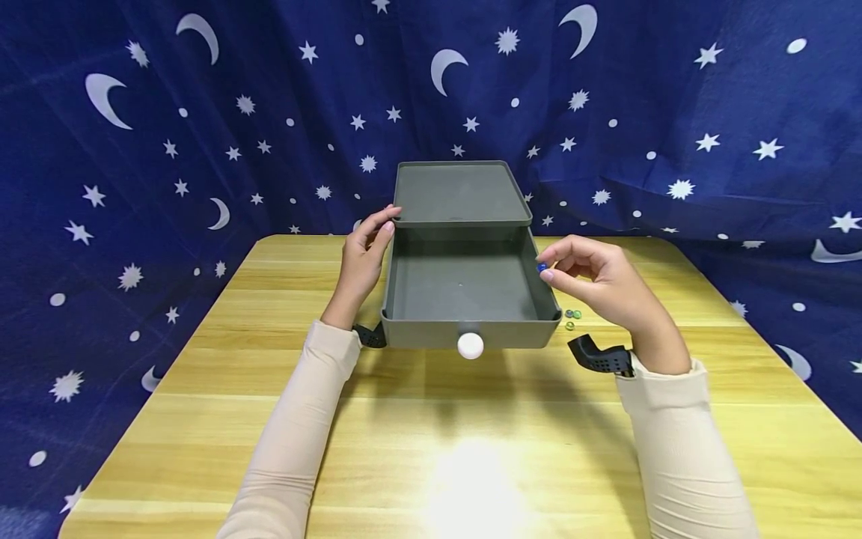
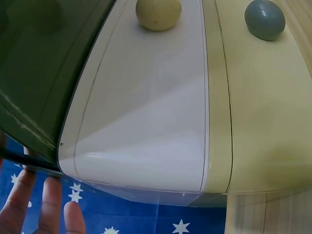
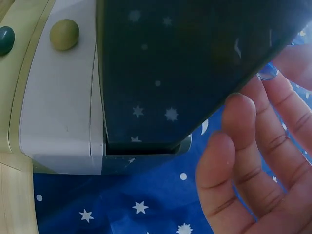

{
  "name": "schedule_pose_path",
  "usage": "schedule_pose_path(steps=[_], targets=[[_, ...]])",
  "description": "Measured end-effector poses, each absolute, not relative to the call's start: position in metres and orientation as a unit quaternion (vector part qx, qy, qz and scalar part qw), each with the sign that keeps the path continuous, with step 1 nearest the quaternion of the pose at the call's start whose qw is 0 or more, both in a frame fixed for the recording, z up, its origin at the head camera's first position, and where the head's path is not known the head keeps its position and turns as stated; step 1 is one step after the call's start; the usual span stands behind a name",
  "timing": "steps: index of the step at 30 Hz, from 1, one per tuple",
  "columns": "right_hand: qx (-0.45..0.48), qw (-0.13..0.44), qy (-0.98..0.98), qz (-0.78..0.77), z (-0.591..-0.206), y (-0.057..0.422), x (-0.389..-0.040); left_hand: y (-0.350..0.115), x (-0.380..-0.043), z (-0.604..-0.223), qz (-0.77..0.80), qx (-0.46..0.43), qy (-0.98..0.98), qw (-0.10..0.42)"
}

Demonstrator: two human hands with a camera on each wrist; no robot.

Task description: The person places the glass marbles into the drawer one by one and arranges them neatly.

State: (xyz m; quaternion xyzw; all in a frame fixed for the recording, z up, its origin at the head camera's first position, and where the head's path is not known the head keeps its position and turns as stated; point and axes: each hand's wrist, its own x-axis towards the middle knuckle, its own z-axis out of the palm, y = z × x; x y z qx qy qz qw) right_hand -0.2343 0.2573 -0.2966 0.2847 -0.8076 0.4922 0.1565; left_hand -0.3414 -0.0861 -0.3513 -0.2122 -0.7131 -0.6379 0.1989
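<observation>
With the right hand (image 1: 599, 281), pinches a blue marble (image 1: 542, 267) between thumb and fingertips, right at the right-hand rim of a pulled-out grey drawer (image 1: 465, 292), about midway along that side; cannot tell rim contact from a small gap. Grips a round ball, alike from every side.

Has nearest a pale wooden table (image 1: 168, 449), then the drawer's front, with a white knob (image 1: 471, 345) pointing straight toward the viewer. Shows underneath, from the left wrist, a closed white drawer (image 2: 146, 112) with a yellowish knob (image 2: 158, 14) and, lower again, a cream drawer (image 2: 273, 122) with a grey knob (image 2: 264, 19).

Has three small marbles (image 1: 569, 326) close together on the table, just right of the drawer's front corner, between drawer and right wrist. Looks down into the drawer, open upward and running front to back; cannot tell its longer direction. Has the drawer's right wall just beside the pinched marble.

With the left hand (image 1: 364, 258), reaches to the front left corner of the flat grey top (image 1: 465, 195), fingers loosely straight and apart. Loses the drawer's back end beneath that top. Faces, farthest off, a dark blue curtain (image 1: 404, 75) with white moons and stars.
</observation>
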Motion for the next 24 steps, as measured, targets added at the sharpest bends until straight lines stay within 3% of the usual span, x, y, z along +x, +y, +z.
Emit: schedule_pose_path(steps=[24], targets=[[0.274,0.144,-0.833,0.459,-0.304,0.243,-0.239,-0.085,-0.341,-0.351,-0.642,-0.212,-0.708,0.202]])
